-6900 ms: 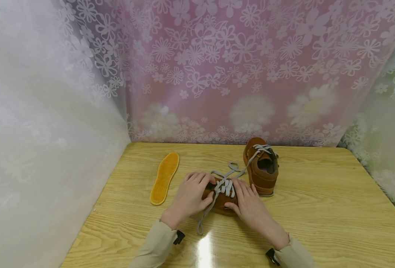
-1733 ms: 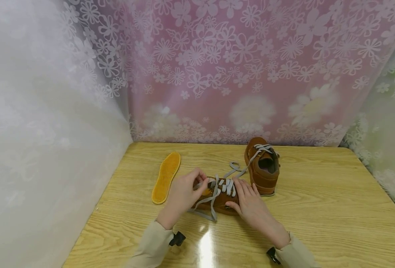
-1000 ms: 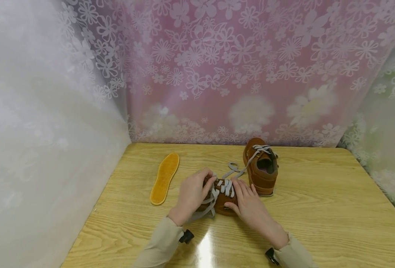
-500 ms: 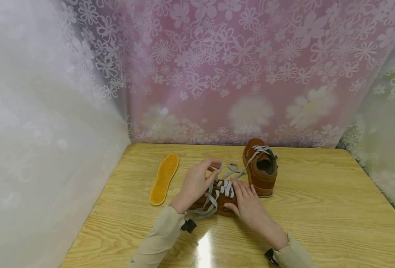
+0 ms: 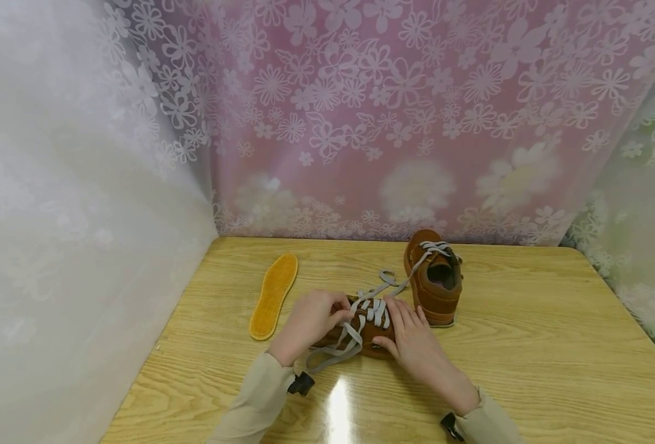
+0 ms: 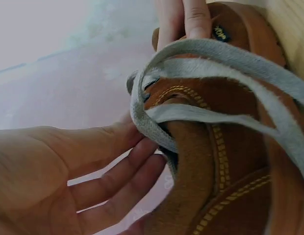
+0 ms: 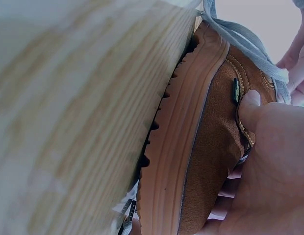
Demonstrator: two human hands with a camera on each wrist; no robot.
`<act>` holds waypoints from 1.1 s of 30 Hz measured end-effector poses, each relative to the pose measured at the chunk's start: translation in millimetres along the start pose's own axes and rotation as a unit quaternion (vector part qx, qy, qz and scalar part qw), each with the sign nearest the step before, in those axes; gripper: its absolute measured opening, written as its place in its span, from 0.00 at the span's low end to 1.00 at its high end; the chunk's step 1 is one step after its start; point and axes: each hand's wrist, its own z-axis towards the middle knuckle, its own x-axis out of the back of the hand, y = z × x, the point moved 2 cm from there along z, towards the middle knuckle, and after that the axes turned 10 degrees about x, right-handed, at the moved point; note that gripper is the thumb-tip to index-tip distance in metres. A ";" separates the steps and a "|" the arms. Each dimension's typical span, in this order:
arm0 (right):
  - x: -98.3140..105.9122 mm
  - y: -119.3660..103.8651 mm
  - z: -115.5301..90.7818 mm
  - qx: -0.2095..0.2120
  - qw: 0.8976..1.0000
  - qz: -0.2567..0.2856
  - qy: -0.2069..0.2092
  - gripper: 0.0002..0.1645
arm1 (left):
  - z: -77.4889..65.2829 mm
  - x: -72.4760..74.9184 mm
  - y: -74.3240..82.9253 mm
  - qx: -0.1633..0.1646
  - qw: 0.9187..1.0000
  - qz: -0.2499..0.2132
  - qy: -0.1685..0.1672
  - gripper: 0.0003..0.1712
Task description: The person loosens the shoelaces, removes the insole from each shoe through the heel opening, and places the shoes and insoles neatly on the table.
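A brown shoe (image 5: 374, 338) with loosened grey laces lies sideways on the table, toe to the right. My right hand (image 5: 419, 345) grips its toe end, thumb on the near side and fingers over the far side; in the right wrist view the thumb presses beside a small dark tag (image 7: 236, 91). My left hand (image 5: 313, 317) is at the shoe opening, thumb and fingertips together, pinching the shoelace (image 6: 159, 128) by the tongue, though the contact is partly covered. Lace loops hang over the near side. Behind the laces, the shoe's inside is mostly hidden.
A second brown shoe (image 5: 438, 308) stands behind my right hand, its lace (image 5: 413, 271) trailing toward the first shoe. An orange-yellow insole (image 5: 274, 297) lies on the wooden table (image 5: 527, 320) at left. Floral curtains (image 5: 327, 111) hang around the back and sides.
My left hand has pulled a lace up toward the far side, then come back down to the opening. A lace now lies toward the second shoe. My right hand has stayed put.
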 end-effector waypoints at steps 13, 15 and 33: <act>0.9 -1.6 -0.8 0.006 1.000 0.002 0.014 0.50 | 33.3 8.8 17.0 0.032 0.988 -0.058 0.141 0.10; 0.8 -1.1 -0.8 0.007 1.000 0.001 0.015 0.50 | 33.1 7.6 17.8 0.031 0.989 -0.055 0.133 0.11; 3.0 -2.7 0.1 0.005 1.000 0.004 0.006 0.50 | 1.2 2.9 1.6 -0.002 1.000 0.015 -0.020 0.08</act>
